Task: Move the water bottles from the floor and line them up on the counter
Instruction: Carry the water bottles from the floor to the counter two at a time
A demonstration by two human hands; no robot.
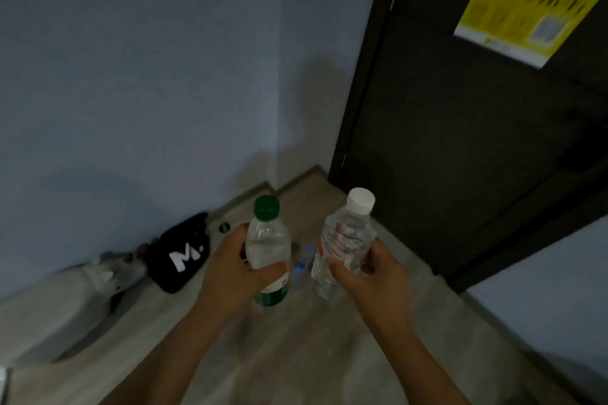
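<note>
Bottles ride upright above the floor, the left hand wrapped around the green-capped bottle and the right hand around the white-capped bottle, so both should stay level during the carry, though the counter lies out of view and a third bottle between them is blurred.

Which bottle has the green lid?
The green-capped bottle, held in the left hand. The bottle in the right hand has a white cap, and the small one on the floor looks blue-capped.
</note>
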